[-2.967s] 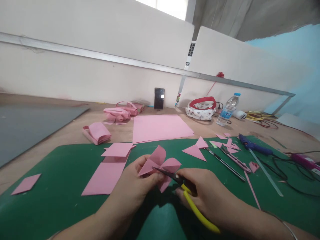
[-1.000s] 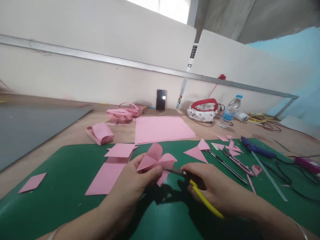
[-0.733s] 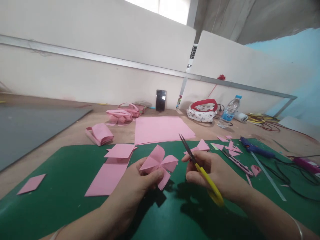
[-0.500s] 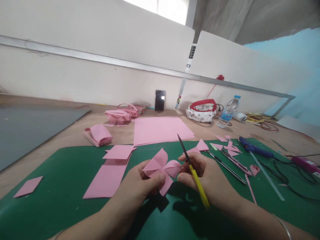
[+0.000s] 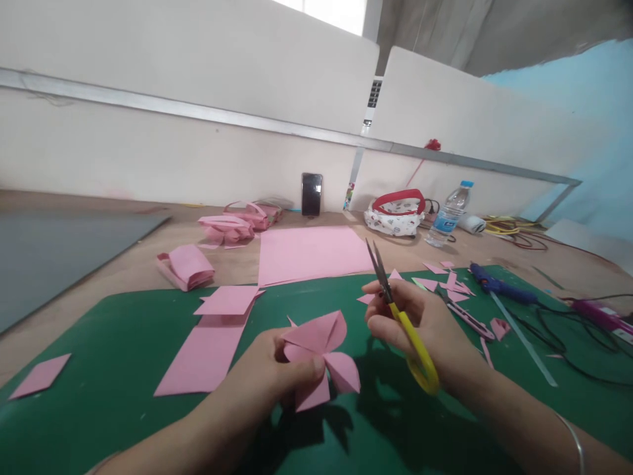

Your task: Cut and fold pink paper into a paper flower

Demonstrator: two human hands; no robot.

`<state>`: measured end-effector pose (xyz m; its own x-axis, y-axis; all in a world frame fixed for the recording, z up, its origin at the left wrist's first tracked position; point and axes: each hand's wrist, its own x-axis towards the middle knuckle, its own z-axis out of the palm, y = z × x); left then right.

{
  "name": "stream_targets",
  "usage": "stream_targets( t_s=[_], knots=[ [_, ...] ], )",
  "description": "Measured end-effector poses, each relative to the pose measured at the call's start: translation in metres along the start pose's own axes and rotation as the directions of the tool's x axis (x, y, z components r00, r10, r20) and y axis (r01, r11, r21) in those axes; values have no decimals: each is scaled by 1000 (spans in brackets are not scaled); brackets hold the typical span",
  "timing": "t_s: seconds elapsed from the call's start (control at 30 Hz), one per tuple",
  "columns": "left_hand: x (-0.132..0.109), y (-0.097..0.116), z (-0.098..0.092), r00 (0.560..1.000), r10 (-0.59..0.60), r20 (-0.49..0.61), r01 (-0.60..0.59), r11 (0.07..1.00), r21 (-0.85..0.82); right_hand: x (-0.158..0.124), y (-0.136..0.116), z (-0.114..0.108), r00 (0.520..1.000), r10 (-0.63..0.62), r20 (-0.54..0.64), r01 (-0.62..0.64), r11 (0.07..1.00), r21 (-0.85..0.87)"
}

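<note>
Between the thumb and fingers of my left hand (image 5: 291, 369) is a pink folded paper flower (image 5: 324, 336), its rounded and pointed petals spread toward the right. My right hand (image 5: 415, 313) grips yellow-handled scissors (image 5: 413, 346), blades pointing up and slightly parted, apart from the flower. Both hands are above the green cutting mat (image 5: 123, 349). Left of them lie a pink paper strip (image 5: 198, 356) and a folded pink square (image 5: 230, 300) overlapping its upper end. Behind my right hand, small pink scraps (image 5: 457, 284) and a pink craft knife (image 5: 469, 320) rest on the mat.
A blue glue gun (image 5: 499, 284) with cables lies at the right. Farther back are pink sheets (image 5: 311, 254), folded paper bundles (image 5: 188, 266), a phone (image 5: 311, 194), a pouch (image 5: 395, 214) and a water bottle (image 5: 448, 218). A pink square (image 5: 42, 376) lies far left.
The scissors have moved away from the flower, to the right, and their blades have parted. My left hand has turned the flower, so its petals face differently.
</note>
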<state>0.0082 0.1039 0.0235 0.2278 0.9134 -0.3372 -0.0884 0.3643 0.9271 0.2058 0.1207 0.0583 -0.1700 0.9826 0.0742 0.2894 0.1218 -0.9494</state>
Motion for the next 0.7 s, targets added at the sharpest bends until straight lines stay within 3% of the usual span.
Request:
stream_targets(
  t_s=[0.17, 0.3, 0.43, 0.7],
  knots=[
    [-3, 2, 3, 994, -38, 100, 25, 992, 121, -3, -1, 3, 995, -1, 104, -4, 999, 48],
    [-5, 3, 2, 995, -91, 50, 93, 995, -40, -4, 1, 5, 996, 3, 90, -12, 995, 100],
    [-3, 4, 0, 997, -59, 44, 67, 976, -209, -4, 3, 7, 996, 26, 88, -35, 994, 99],
    [-3, 4, 2, 1000, 19, -12, -18, 998, 61, -8, 6, 26, 969, 85, 230, -130, 973, 188]
  ],
)
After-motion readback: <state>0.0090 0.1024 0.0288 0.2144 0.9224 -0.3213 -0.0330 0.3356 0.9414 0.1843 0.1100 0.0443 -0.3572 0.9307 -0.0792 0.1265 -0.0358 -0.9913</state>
